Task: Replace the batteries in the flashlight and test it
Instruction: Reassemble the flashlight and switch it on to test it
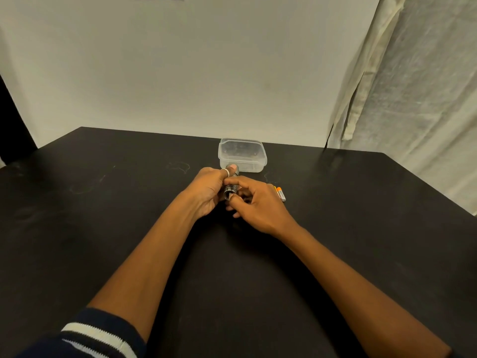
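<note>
- On the table [103,202], near its middle: flashlight [230,189], between left hand [206,189] and right hand [258,205].
- Just behind the flashlight: container [241,155].
- Just right of the right hand: batteries [280,194], on the table.
- Far right, beyond the table: curtain [413,86].

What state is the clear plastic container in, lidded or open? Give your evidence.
Open: the clear container has no lid on its rim, and its far inner wall shows through the open top.
</note>
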Demonstrator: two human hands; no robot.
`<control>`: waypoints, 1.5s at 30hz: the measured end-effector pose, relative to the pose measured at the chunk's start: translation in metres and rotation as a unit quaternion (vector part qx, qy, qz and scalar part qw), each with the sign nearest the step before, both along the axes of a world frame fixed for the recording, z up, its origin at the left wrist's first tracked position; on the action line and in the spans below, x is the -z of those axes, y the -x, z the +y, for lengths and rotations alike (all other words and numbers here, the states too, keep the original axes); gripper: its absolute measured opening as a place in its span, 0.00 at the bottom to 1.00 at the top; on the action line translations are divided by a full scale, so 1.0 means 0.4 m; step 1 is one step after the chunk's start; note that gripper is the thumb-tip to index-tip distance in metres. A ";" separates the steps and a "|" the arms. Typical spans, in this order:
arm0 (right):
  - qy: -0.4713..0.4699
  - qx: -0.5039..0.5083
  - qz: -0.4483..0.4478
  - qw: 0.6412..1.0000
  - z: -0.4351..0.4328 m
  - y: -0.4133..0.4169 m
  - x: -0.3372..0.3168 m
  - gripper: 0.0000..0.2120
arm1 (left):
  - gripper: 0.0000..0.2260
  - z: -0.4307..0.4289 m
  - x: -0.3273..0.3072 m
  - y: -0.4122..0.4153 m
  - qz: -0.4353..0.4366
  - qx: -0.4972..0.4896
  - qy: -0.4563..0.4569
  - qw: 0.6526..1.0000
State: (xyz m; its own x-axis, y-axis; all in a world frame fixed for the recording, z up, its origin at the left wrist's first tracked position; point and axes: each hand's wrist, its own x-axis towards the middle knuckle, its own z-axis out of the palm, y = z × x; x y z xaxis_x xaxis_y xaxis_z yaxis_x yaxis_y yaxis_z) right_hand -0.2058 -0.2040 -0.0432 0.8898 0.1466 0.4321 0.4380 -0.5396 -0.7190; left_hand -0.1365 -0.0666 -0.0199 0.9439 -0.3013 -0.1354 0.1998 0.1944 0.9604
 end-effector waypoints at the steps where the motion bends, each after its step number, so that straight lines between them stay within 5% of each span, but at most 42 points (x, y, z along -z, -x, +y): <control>1: -0.002 0.000 0.002 1.000 0.000 0.000 0.001 0.18 | 0.12 0.000 0.000 0.000 0.000 -0.001 0.000 1.000; 15: -0.006 0.002 0.011 1.000 0.002 0.000 -0.001 0.17 | 0.11 -0.005 0.001 -0.003 -0.001 -0.005 -0.001 1.000; 29: -0.033 -0.008 0.015 0.999 -0.003 -0.003 0.002 0.18 | 0.20 -0.001 -0.009 0.015 0.001 -0.007 -0.006 1.000; 45: -0.028 -0.005 0.016 0.999 -0.003 -0.001 -0.001 0.17 | 0.13 0.002 -0.011 0.018 -0.012 0.009 -0.014 1.000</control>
